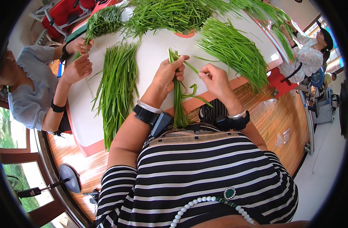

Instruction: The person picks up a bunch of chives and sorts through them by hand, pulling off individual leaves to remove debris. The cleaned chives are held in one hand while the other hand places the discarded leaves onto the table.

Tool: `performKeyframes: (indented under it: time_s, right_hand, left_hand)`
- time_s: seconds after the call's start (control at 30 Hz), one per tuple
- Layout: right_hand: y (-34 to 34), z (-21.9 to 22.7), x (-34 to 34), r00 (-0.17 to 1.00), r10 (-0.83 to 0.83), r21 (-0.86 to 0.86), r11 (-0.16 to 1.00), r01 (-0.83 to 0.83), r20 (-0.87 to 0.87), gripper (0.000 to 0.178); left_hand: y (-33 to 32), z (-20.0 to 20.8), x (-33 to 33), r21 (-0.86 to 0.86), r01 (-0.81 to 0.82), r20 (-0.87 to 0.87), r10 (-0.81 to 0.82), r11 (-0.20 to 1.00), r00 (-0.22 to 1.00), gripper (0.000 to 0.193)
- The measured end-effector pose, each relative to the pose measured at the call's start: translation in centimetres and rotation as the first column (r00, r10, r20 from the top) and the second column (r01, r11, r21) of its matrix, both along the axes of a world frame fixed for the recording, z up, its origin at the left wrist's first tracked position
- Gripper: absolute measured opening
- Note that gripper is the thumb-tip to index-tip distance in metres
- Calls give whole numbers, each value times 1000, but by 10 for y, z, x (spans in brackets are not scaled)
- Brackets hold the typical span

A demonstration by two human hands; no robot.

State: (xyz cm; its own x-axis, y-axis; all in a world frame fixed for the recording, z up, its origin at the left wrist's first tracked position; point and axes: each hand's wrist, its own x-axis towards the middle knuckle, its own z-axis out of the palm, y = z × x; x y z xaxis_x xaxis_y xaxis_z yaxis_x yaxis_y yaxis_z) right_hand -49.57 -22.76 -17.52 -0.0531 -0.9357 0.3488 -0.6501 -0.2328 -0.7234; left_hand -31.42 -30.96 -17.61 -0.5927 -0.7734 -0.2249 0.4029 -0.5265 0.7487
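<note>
My left hand [168, 76] is closed around a small bunch of garlic chives [178, 104]. The pale cut ends stick up above the thumb, and the green leaves hang down toward my lap. To its right, my right hand [215, 80] pinches the tip of a single chive leaf [191, 68] that stretches across from the bunch. A few loose leaves curl out below, between the two hands. Left of my left arm lies a long heap of chives [117, 87] on the white table [154, 47]; beyond my right hand spreads another chive pile [234, 51].
A large chive mound [166, 16] covers the table's far side. At the left, a person [31, 85] handles chives; another person [305, 57] works at the far right. The table's pinkish edge [234, 83] runs close under my right arm. A round-based stand [69, 178] is at lower left.
</note>
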Motion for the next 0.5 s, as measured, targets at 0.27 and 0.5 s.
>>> performKeyframes:
  time_s: [0.27,0.5]
  right_hand:
    - [-1,8,-36,997,-60,-91,994,56,-44,9]
    - [-22,16,-71,898,-336,-298,921,250,-285,7]
  left_hand:
    - [2,8,2,-130,-71,62,79,989,995,24]
    - [1,7,1,-68,-36,-47,33,997,998,25]
